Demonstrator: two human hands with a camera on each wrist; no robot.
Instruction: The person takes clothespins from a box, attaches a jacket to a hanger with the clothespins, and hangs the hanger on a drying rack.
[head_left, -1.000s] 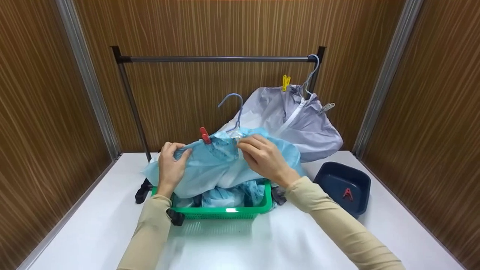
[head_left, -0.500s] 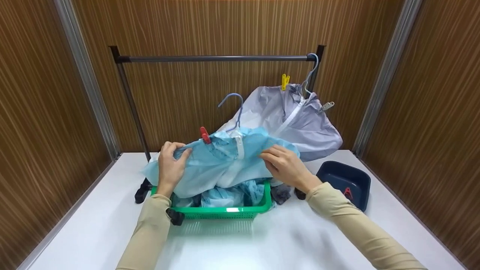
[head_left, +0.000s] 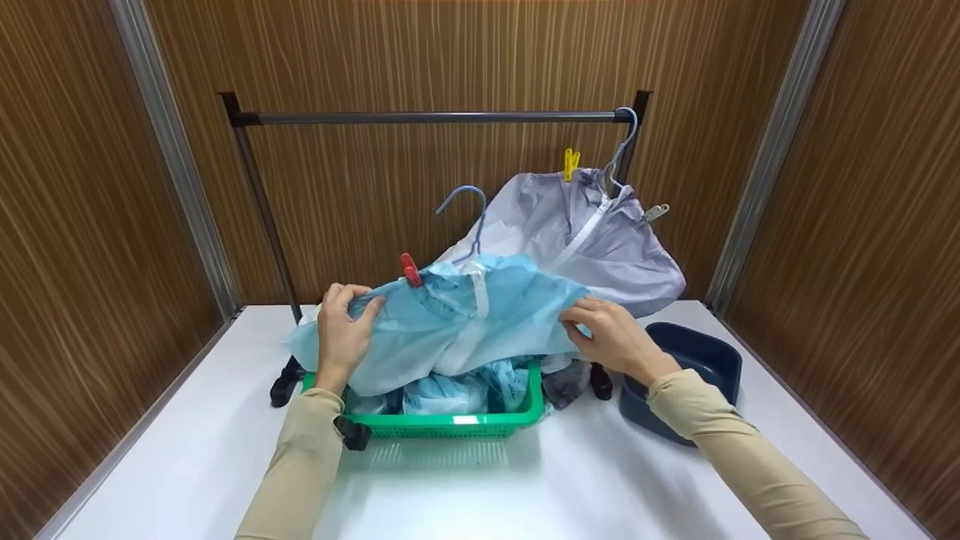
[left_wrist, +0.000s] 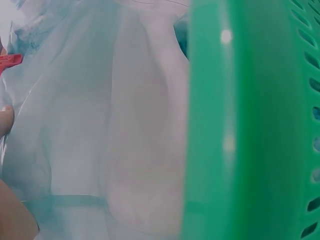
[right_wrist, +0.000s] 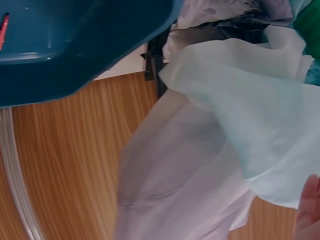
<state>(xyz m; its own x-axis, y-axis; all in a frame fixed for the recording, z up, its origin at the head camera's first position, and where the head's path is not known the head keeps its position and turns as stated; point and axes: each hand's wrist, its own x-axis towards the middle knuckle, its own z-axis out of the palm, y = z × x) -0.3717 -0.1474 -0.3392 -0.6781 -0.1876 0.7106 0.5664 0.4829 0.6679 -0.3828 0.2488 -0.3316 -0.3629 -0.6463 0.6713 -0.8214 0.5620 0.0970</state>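
A light blue jacket [head_left: 442,330] with a white zip is spread over a blue hanger [head_left: 480,217], whose hook points up free of the rail. A red clothespin [head_left: 410,270] grips the jacket left of its collar. My left hand [head_left: 343,337] pinches the jacket's left shoulder between thumb and fingers. At the right shoulder, my right hand [head_left: 611,337] has its curled fingers and thumb on the fabric edge. In the right wrist view only part of a finger [right_wrist: 309,207] shows beside the pale blue cloth [right_wrist: 280,135].
A green basket [head_left: 450,421] with more blue clothing stands under the jacket. The black rack [head_left: 435,118] carries a grey-lilac jacket [head_left: 525,217] with a yellow clothespin [head_left: 571,165] and a grey clothespin [head_left: 656,213]. A dark blue tub [head_left: 720,360] stands to the right; dark cloth [head_left: 566,384] lies by the basket.
My right hand has moved right, from the zip at the collar along the jacket to its right shoulder, uncovering the zip. My left hand has stayed in place.
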